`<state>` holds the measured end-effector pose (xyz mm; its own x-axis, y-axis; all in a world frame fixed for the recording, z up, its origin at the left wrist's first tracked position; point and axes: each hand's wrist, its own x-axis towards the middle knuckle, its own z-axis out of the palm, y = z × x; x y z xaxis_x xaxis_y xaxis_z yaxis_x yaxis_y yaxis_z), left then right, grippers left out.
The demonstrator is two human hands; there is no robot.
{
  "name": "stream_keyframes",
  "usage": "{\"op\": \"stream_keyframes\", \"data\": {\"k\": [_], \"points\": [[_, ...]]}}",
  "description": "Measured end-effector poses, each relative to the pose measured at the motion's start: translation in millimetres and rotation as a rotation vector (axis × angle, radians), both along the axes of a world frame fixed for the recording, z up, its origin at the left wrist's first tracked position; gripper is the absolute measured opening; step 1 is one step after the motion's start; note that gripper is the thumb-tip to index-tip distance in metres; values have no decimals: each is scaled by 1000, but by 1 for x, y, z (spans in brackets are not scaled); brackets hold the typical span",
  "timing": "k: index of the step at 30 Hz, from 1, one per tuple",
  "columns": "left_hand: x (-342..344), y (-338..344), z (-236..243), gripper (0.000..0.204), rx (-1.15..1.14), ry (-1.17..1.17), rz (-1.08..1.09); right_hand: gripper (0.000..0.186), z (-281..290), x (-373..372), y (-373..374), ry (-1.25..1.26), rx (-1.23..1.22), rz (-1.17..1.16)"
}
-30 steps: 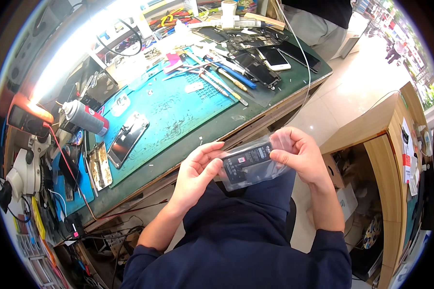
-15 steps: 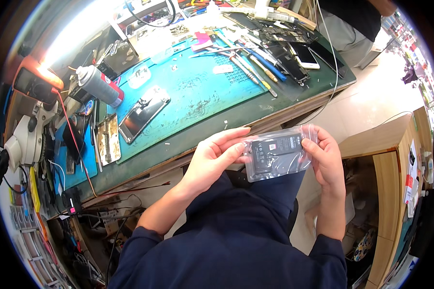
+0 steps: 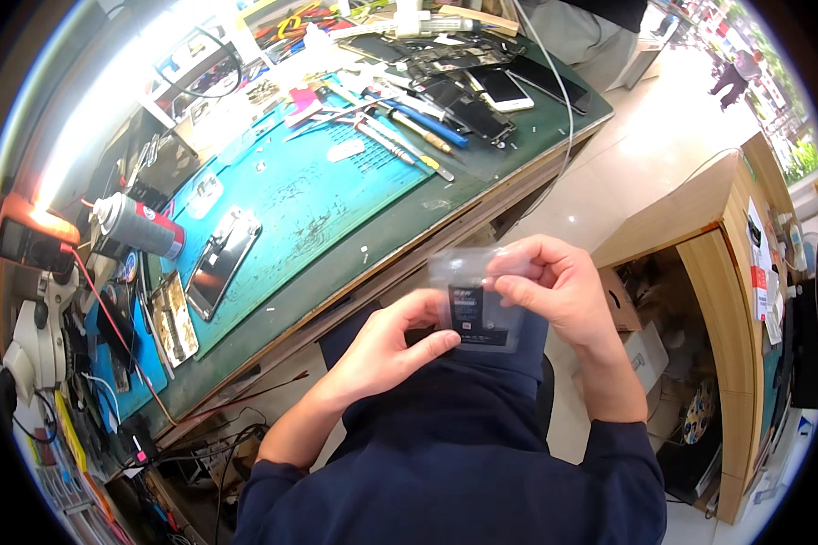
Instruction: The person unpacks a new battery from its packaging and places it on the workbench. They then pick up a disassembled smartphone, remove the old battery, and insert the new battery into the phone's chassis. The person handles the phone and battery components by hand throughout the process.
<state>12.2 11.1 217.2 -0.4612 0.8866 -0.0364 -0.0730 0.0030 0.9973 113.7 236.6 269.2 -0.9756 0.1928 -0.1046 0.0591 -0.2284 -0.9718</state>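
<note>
A clear plastic bag (image 3: 441, 267) stands tilted upright above my lap. Inside it is a flat black phone battery (image 3: 466, 313) with pale print and a small reddish mark. My right hand (image 3: 559, 286) pinches the bag's upper right part between thumb and fingers. At the lower left edge, my left hand (image 3: 386, 350) holds the bag, its thumb in front and its fingers partly behind the plastic. On the blue mat (image 3: 286, 213) beyond lies an opened phone (image 3: 224, 263), apart from both hands.
A spray can (image 3: 141, 225) and an orange multimeter (image 3: 34, 238) stand at the left. Screwdrivers and tweezers (image 3: 395, 145) lie at the mat's far right, near loose phone parts and a white phone (image 3: 503, 88). A wooden cabinet (image 3: 736, 345) stands at right.
The bag has turned from lying lengthwise to upright and moved a little left. My right hand has shifted to its upper part. The view has swung to the right.
</note>
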Motion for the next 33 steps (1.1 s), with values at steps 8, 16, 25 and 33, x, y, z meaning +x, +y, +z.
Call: {"op": "stream_keyframes", "data": {"k": [8,16,25,33], "points": [[-2,8,9,17,178,-251,223,18,8,-1,-11,-51,152,-41],[-3,7,11,45,251,-330,98,17,-6,-6,-5,-83,68,-117],[-4,9,14,55,254,-34,98,14,0,-8,-5,-67,22,-120],[-11,14,19,48,248,162,245,15,3,-2,-9,-67,114,-102]]}}
